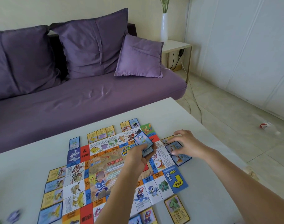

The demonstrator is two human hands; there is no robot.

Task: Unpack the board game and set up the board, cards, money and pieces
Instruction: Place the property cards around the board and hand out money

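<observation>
The paper game board (105,168) lies flat on the white table (202,183). Property cards lie around its edges, such as a yellow-bordered one (176,209) at the near right and blue ones (74,143) at the far left. My left hand (138,157) reaches over the board's far right part and grips a small stack of blue cards (143,140). My right hand (189,143) rests beside the board's right edge, its fingertips pressing a blue card (174,147) down on the table. Another blue card (182,159) lies just below it.
A purple sofa (89,101) with three cushions stands behind the table. A white side table (176,45) with a vase is at the back right. A cable runs across the tiled floor, where a small red-and-white object (265,126) lies. Blurred purple things (13,216) sit at the table's near left.
</observation>
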